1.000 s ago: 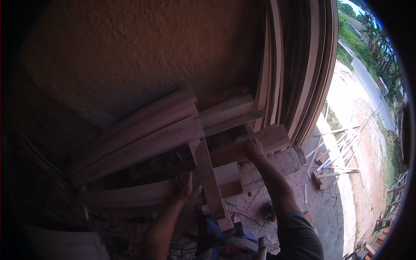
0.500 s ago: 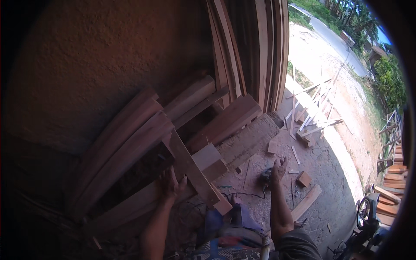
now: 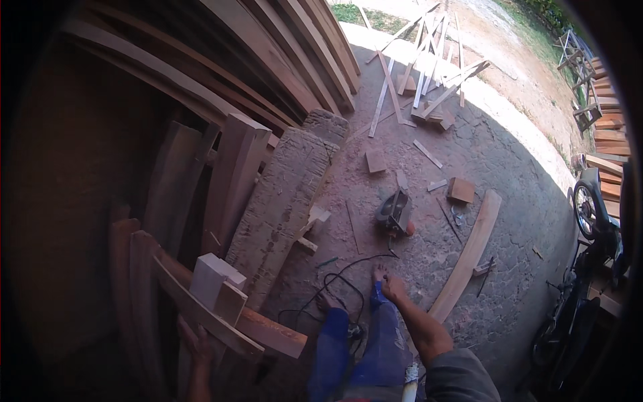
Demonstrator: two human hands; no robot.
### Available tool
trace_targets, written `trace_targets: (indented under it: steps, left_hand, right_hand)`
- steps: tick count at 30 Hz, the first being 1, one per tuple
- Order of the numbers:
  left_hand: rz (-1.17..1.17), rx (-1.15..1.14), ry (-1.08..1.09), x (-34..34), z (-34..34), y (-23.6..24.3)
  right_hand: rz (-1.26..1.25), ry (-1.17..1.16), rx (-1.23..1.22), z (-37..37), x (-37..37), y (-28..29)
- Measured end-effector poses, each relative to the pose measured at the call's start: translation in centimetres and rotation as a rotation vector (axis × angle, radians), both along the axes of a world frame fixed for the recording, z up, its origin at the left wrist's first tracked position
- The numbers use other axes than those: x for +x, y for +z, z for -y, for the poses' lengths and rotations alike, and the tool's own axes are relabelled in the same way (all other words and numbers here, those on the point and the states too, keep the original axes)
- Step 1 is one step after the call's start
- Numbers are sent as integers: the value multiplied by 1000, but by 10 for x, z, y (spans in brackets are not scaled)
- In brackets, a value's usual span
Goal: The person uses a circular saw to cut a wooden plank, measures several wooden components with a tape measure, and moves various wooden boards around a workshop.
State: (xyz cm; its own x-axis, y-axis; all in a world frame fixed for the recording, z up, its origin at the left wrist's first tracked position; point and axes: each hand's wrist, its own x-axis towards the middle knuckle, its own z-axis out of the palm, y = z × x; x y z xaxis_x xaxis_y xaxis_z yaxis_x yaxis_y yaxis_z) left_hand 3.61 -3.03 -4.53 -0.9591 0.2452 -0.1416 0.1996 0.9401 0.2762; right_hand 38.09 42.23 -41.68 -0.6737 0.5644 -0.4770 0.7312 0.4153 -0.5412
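My left hand [image 3: 195,343] is low on the left, its fingers stretched and apart, beside a thin wooden board [image 3: 201,311]; whether it touches the board I cannot tell. That board slants across a reddish plank [image 3: 271,331], and a pale wood block [image 3: 213,278] stands against it. My right hand [image 3: 395,289] hangs by my right shin, its fingers partly hidden and hard to read. Ahead of it, a corded power tool [image 3: 394,213], apparently a hand-held saw, lies on the floor.
A thick rough beam [image 3: 284,194] lies left of centre, with long planks [image 3: 281,53] leaning behind it. A curved board [image 3: 469,254] and a wood block [image 3: 461,190] lie on the right. A black cable [image 3: 341,271] loops near my feet. Thin strips [image 3: 429,67] are piled farther off; a motorcycle [image 3: 583,268] stands at right.
My view has swung, so the beam and planks sit farther left. My right hand has come down from in front of the power tool to beside my shin. My left hand stays near the boards.
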Motion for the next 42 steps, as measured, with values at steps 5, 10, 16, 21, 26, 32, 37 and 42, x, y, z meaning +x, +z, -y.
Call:
trace_targets:
  steps: [5, 10, 16, 21, 26, 32, 37, 42]
  left_hand:
    - [33, 31, 26, -6, 19, 10]
    - [108, -8, 282, -11, -35, 14]
    - [171, -26, 372, -29, -82, -2]
    - [143, 7, 460, -4, -87, 17]
    - [150, 109, 280, -15, -84, 17]
    - [-49, -5, -43, -19, -33, 22]
    - [-102, -35, -30, -6, -22, 13]
    - [-159, 21, -36, -9, -27, 5]
  right_hand:
    - [139, 265, -117, -45, -76, -100]
    - [143, 594, 415, -95, -120, -216]
    - [426, 573, 345, -133, -96, -318]
    - [617, 639, 2, -160, -147, -238]
    - [348, 663, 34, -210, -123, -111]
    - [-207, 153, -350, -185, -73, 89]
    - [-298, -347, -863, -101, -72, 311]
    - [-386, -328, -722, 1, -67, 448]
